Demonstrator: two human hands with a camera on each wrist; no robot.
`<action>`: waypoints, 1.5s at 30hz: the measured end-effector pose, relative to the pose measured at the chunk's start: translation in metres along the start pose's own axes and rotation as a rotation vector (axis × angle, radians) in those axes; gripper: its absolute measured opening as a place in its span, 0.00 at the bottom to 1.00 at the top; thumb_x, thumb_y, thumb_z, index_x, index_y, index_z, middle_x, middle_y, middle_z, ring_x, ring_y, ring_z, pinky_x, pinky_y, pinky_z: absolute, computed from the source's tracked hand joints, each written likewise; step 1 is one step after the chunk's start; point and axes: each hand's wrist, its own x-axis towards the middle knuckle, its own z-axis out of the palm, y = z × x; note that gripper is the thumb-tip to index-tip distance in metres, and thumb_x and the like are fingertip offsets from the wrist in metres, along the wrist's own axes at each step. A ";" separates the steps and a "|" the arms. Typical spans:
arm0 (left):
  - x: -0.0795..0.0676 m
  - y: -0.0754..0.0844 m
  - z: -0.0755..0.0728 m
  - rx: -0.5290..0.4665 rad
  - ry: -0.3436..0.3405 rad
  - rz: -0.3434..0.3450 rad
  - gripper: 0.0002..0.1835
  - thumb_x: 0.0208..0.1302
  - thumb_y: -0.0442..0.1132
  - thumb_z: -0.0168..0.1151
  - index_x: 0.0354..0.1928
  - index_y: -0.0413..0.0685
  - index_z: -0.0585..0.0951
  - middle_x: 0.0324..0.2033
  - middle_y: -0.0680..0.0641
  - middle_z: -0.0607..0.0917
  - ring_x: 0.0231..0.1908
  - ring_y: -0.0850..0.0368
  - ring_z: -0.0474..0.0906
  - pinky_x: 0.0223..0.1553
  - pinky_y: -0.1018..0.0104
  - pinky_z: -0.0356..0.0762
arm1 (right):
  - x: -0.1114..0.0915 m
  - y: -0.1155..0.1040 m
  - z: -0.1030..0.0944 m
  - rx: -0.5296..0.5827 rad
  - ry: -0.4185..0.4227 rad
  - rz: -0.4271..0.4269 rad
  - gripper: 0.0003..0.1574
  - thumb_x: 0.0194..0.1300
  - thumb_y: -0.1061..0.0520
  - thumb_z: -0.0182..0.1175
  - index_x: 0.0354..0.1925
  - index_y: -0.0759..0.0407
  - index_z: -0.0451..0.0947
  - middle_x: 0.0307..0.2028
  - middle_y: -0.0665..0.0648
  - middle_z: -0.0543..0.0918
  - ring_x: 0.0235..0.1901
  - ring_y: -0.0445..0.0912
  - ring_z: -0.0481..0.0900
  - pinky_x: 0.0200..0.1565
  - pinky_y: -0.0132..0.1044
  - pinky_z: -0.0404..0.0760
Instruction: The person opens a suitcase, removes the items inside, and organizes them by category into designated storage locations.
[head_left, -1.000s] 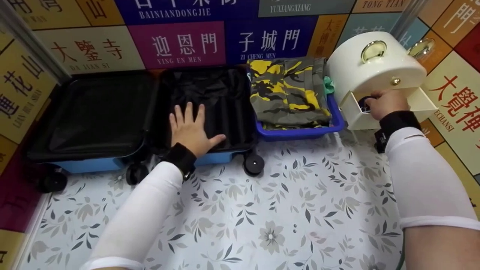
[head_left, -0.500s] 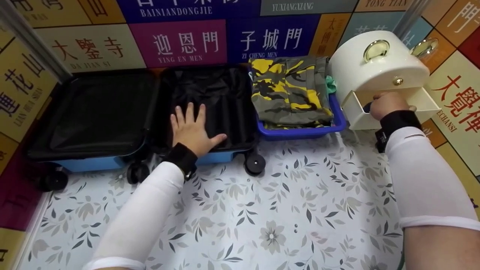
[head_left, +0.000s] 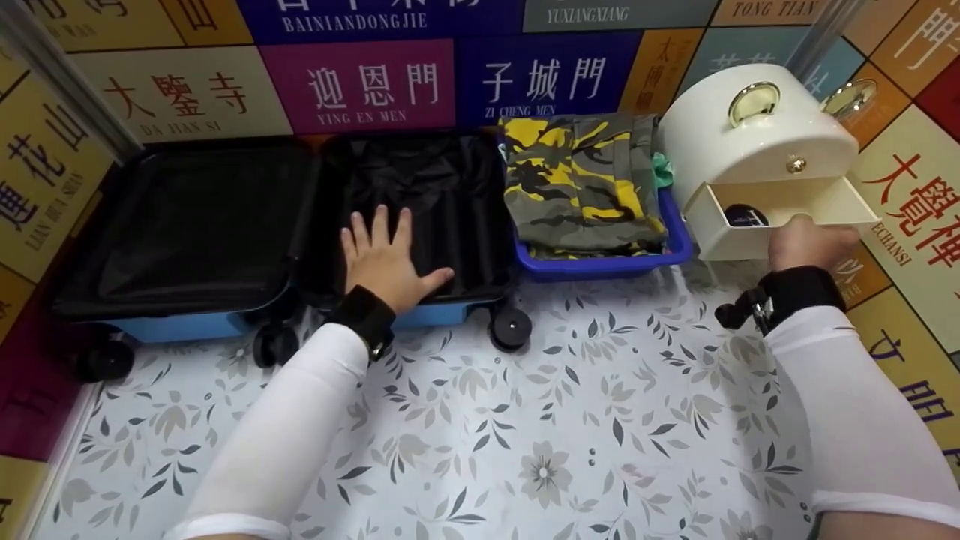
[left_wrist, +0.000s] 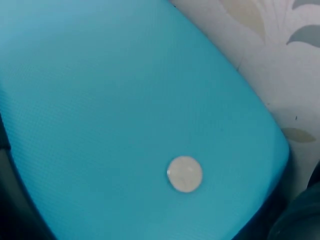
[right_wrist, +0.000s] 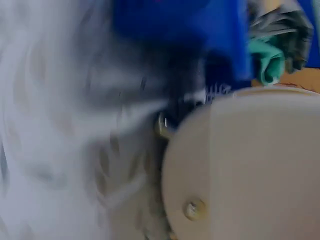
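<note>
My left hand (head_left: 382,262) lies with fingers spread over the near part of an open suitcase half (head_left: 442,187) with black lining. The left wrist view shows its blue shell (left_wrist: 125,110) close up, without the hand. At the right, my right hand (head_left: 814,244) is at the front panel of a pulled-out drawer (head_left: 720,244) in a white round-topped storage box (head_left: 757,127). Its fingertips are hidden, so its grip cannot be made out. A small dark round object (head_left: 746,216) lies inside the drawer, at its left. The right wrist view is blurred, with the white box (right_wrist: 260,165) filling its right side.
A blue basket (head_left: 600,266) with folded camouflage clothing (head_left: 577,184) stands between suitcase and storage box. The suitcase's other black half (head_left: 202,225) lies at the left. Black wheels (head_left: 510,330) project at the front. A patterned wall rises behind; floral covering (head_left: 540,420) spreads in front.
My right hand has come out of the drawer and moved down and right to its front panel, leaving the dark round object uncovered inside. My left hand has stayed in place.
</note>
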 end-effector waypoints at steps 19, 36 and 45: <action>-0.001 0.000 0.000 0.003 0.006 -0.002 0.64 0.58 0.83 0.59 0.86 0.56 0.48 0.85 0.36 0.47 0.82 0.26 0.32 0.81 0.32 0.31 | 0.019 0.014 0.026 -0.469 -0.208 -0.215 0.39 0.82 0.41 0.24 0.63 0.65 0.71 0.73 0.67 0.68 0.68 0.56 0.68 0.72 0.41 0.66; -0.001 0.000 0.002 0.007 -0.011 -0.016 0.64 0.59 0.83 0.57 0.86 0.56 0.47 0.85 0.37 0.46 0.82 0.26 0.31 0.81 0.33 0.30 | 0.028 0.018 0.037 -0.695 -0.382 -0.319 0.50 0.81 0.37 0.21 0.80 0.64 0.13 0.82 0.70 0.22 0.80 0.76 0.37 0.82 0.63 0.41; -0.003 0.001 0.001 0.010 -0.004 -0.014 0.63 0.58 0.82 0.58 0.86 0.56 0.49 0.84 0.36 0.48 0.82 0.26 0.32 0.81 0.33 0.31 | 0.024 0.026 0.047 -0.719 -0.247 -0.437 0.53 0.82 0.40 0.38 0.83 0.60 0.21 0.84 0.64 0.24 0.81 0.73 0.37 0.82 0.61 0.43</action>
